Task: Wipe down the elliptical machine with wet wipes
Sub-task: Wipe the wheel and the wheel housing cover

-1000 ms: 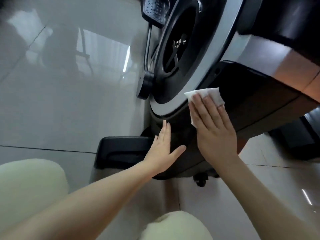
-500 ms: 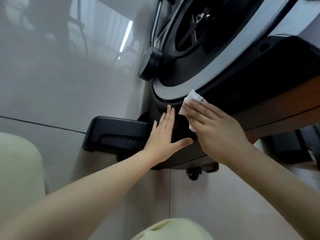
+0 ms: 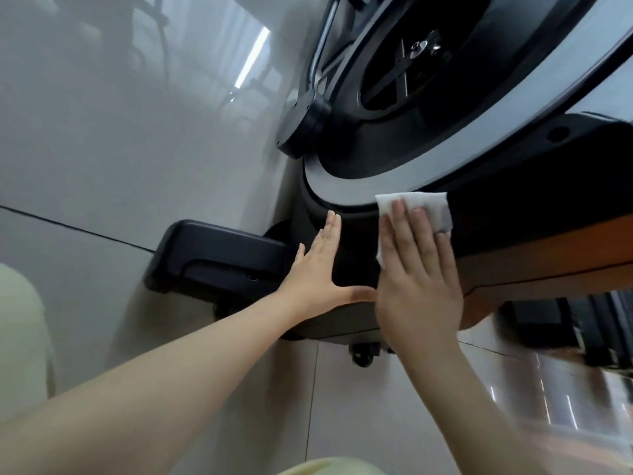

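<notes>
The elliptical machine's black lower housing (image 3: 513, 186) fills the upper right, with a grey ring around the flywheel cover (image 3: 394, 108). My right hand (image 3: 416, 272) lies flat with straight fingers on a white wet wipe (image 3: 418, 204), pressing it against the black housing just under the grey ring. My left hand (image 3: 317, 272) rests flat and open on the housing beside it, thumb spread toward the right hand. It holds nothing.
A black stabiliser foot (image 3: 212, 258) sticks out to the left at floor level. A small transport wheel (image 3: 363, 354) sits under the housing. Glossy grey floor tiles (image 3: 137, 149) surround the machine. My pale trouser knees (image 3: 20, 337) show at the lower left.
My right hand has slid the wipe up and to the right along the housing and flattened out over it. The left hand has stayed put. The camera has come closer.
</notes>
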